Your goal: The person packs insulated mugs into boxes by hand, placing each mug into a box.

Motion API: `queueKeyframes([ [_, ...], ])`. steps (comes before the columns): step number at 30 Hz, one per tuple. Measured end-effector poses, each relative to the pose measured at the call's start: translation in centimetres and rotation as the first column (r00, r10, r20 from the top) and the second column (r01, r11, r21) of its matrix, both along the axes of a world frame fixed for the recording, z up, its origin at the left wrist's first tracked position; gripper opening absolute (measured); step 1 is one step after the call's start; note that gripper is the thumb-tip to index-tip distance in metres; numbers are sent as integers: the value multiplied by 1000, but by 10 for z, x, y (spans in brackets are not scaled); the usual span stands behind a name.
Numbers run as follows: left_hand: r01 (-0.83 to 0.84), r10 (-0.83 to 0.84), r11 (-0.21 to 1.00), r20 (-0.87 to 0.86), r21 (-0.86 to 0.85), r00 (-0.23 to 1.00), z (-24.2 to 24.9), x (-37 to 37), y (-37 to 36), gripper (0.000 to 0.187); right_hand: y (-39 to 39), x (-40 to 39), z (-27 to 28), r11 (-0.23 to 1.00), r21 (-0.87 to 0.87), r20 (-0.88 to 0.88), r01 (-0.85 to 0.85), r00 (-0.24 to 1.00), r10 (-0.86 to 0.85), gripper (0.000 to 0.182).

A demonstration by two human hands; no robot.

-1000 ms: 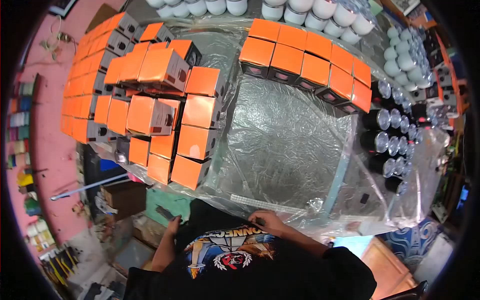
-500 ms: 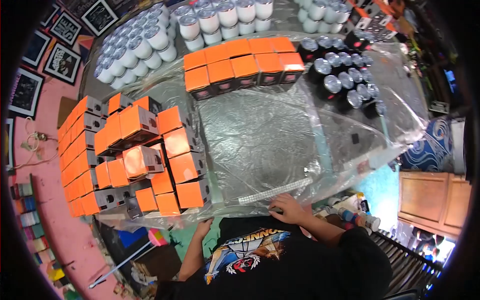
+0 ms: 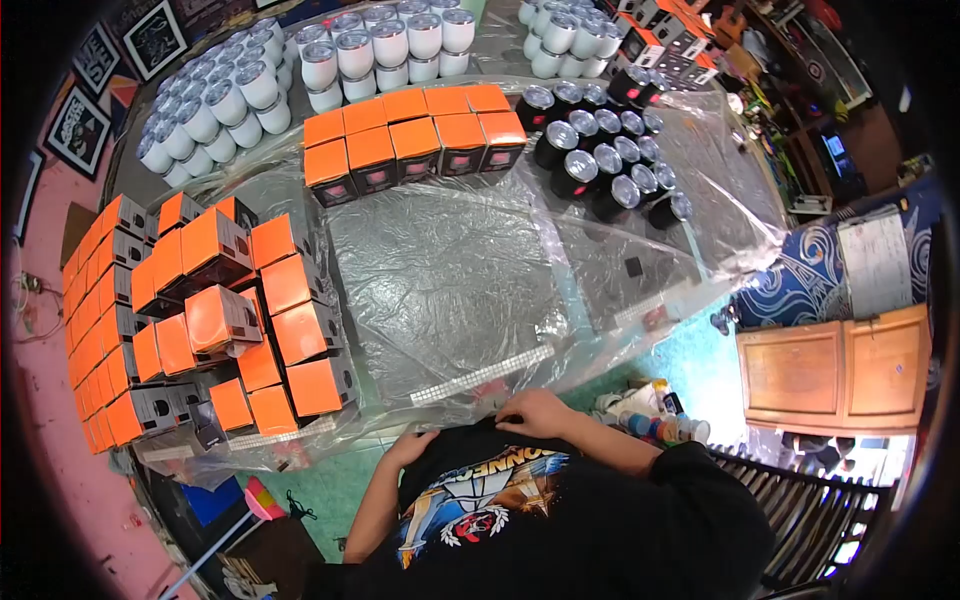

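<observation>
At the front edge of the plastic-covered table (image 3: 450, 290), both hands are at my black shirt (image 3: 600, 500). My right hand (image 3: 538, 413) has curled fingers closed on the cloth near the shirt's upper edge. To the left, my left hand (image 3: 408, 448) pinches the cloth too, its fingertips partly hidden. Orange-topped boxes (image 3: 315, 385) are stacked on the table's left side, the nearest thing to that hand. A strip of small white squares (image 3: 482, 373) lies under the plastic just beyond my right hand.
A double row of orange-topped boxes (image 3: 415, 142) stands farther back. Black tumblers with clear lids (image 3: 574, 172) are grouped at right, beside a small dark square (image 3: 633, 267). White tumblers (image 3: 352, 52) are stacked along the back. A slatted black chair (image 3: 800, 510) stands at lower right.
My right hand has left the table edge and moved to my shirt. My left hand has also come to the shirt from the table edge. The view has shifted to the right.
</observation>
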State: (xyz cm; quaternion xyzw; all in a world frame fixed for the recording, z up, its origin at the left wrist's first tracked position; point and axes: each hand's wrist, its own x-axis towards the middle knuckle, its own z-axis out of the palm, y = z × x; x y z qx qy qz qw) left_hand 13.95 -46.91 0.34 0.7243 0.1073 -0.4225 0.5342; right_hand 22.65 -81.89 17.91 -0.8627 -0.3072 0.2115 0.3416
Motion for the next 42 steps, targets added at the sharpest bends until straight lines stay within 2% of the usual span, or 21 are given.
queueKeyframes([
  [2,139,-144,987,65,79,987,27,14,-28,60,0,21,6,990,-102,-232,-99,970,74,23],
  [5,-69,80,995,162,-72,983,29,20,-72,56,-5,57,4,980,25,-183,-198,963,199,28],
  [6,-78,83,996,180,-31,980,-16,4,-76,52,-11,64,-12,970,167,-186,-179,960,209,32],
  [7,-96,97,995,160,-19,982,-23,-5,-80,52,-20,74,-17,965,181,-204,-191,952,227,32],
  [9,-218,206,957,82,190,975,-25,-17,-88,50,-39,105,-17,953,256,-237,-162,945,224,32],
  [10,-189,157,949,141,252,977,-23,-28,-87,52,-51,128,0,967,207,-201,-151,960,193,31],
  [12,-201,189,957,75,207,979,19,-36,-90,58,-82,159,-7,941,337,-182,25,983,39,29],
  [14,172,-100,936,-236,307,966,101,-2,-94,61,-120,191,4,932,318,-32,174,984,-173,27],
  [16,489,-348,835,-445,254,825,140,24,-91,54,-160,220,12,885,341,87,318,926,-367,24],
  [20,481,-380,866,-445,137,811,190,97,-94,52,-230,284,50,643,506,181,574,658,-730,27],
  [22,160,-157,968,-28,194,987,214,139,-114,40,-271,330,56,559,553,322,618,460,-828,33],
  [23,157,-156,969,-20,193,988,219,155,-129,40,-287,356,67,531,515,389,672,369,-844,37],
  [25,-310,263,929,231,203,937,224,180,-172,22,-306,412,101,551,563,500,615,277,-821,44],
  [26,-451,412,884,254,123,875,231,191,-196,14,-324,445,107,583,549,542,599,276,-794,47],
  [27,-459,421,881,252,115,871,235,195,-209,14,-337,478,114,595,528,583,607,250,-773,54],
  [29,-308,192,918,398,251,897,240,199,-228,15,-360,543,122,659,423,735,622,190,-651,79],
  [31,-288,127,918,489,271,863,227,186,-235,14,-376,596,131,689,269,826,673,207,-524,97],
  [34,-382,170,873,545,303,821,212,159,-239,12,-402,654,128,676,-28,838,736,386,-386,114],
  [37,-519,263,785,577,337,773,199,126,-239,10,-433,687,111,790,-193,756,582,602,-258,112],
  [39,-625,388,715,567,312,727,194,107,-243,9,-431,685,114,773,-276,753,571,628,-195,103],
  [42,-760,548,578,549,296,631,189,82,-256,7,-439,697,105,858,-213,787,468,602,-133,94],
])
